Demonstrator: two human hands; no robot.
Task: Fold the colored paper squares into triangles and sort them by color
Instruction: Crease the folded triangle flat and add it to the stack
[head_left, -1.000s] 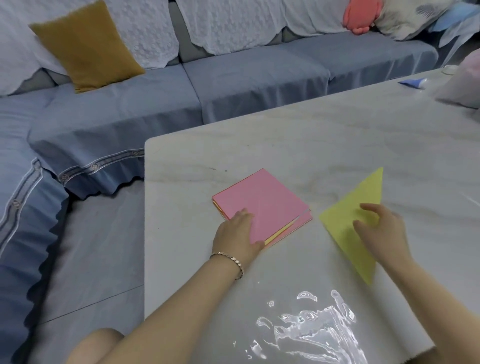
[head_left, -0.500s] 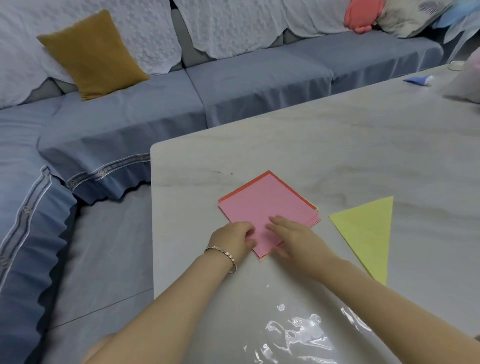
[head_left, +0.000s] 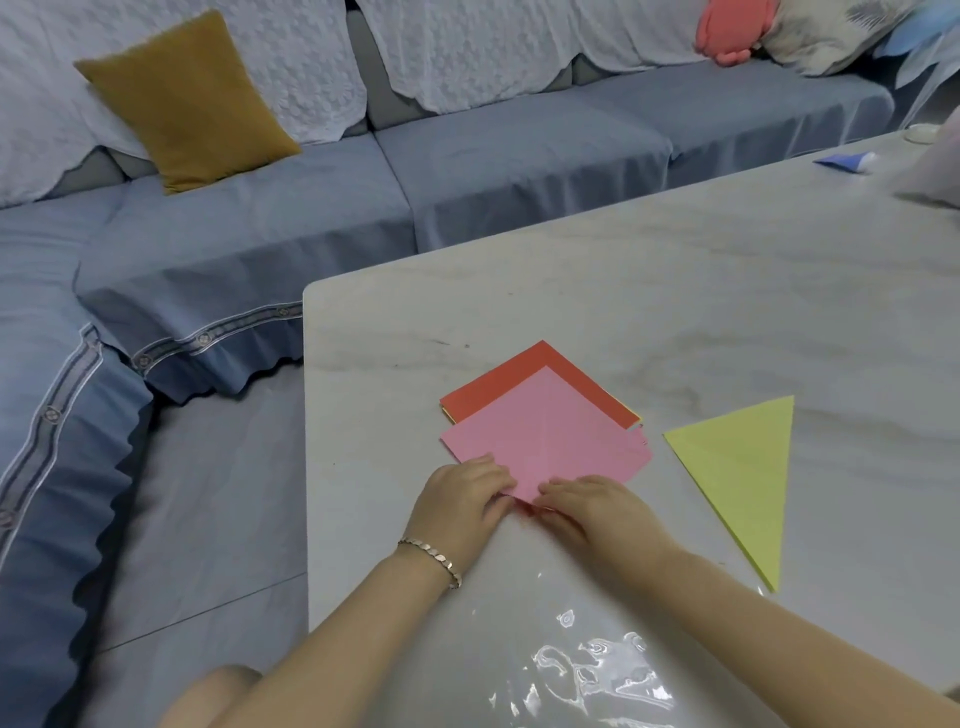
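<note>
Both my hands press on the near corner of the pink paper square.

Nearest me, a sheet of clear plastic film (head_left: 587, 670) lies wrinkled on the pale marble table (head_left: 675, 291). My left hand (head_left: 460, 506), with a bracelet (head_left: 434, 558) at the wrist, lies flat with its fingers on the pink square (head_left: 545, 441), and my right hand (head_left: 597, 512) does the same just beside it; whether either pinches the corner I cannot tell. The pink square sits like a diamond, a faint crease running down its middle, and overlaps a red sheet (head_left: 524, 379) on the stack beneath. To its right, apart from the stack, lies a yellow triangle (head_left: 743, 467), already folded. Beyond the table stands a blue sofa (head_left: 467, 156) with a mustard cushion (head_left: 187, 98).
</note>
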